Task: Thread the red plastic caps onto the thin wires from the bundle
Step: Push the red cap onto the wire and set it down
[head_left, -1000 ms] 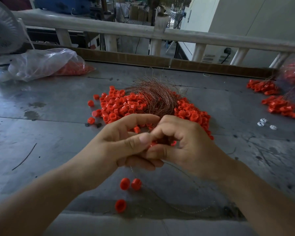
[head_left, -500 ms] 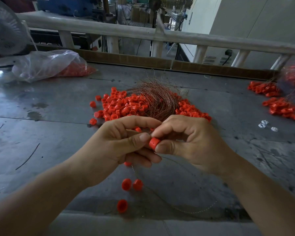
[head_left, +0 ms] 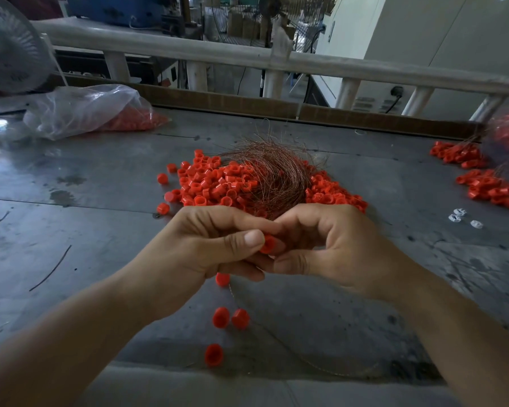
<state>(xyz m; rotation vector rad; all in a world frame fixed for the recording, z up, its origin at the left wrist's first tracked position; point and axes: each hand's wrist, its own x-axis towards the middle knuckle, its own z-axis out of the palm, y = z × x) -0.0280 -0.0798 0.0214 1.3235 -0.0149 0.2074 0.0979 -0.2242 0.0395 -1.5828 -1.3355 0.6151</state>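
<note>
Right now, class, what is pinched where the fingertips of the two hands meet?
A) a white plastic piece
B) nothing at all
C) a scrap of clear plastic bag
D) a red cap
D: a red cap shows between the thumb of the left hand and the curled fingertips of the right hand.

A plastic bag (head_left: 80, 110) lies on the tabletop (head_left: 71, 230) beyond the left hand (head_left: 200, 248), a white fan (head_left: 9, 51) behind it. Small white pieces (head_left: 456, 213) lie right of the right hand (head_left: 341, 245).
</note>
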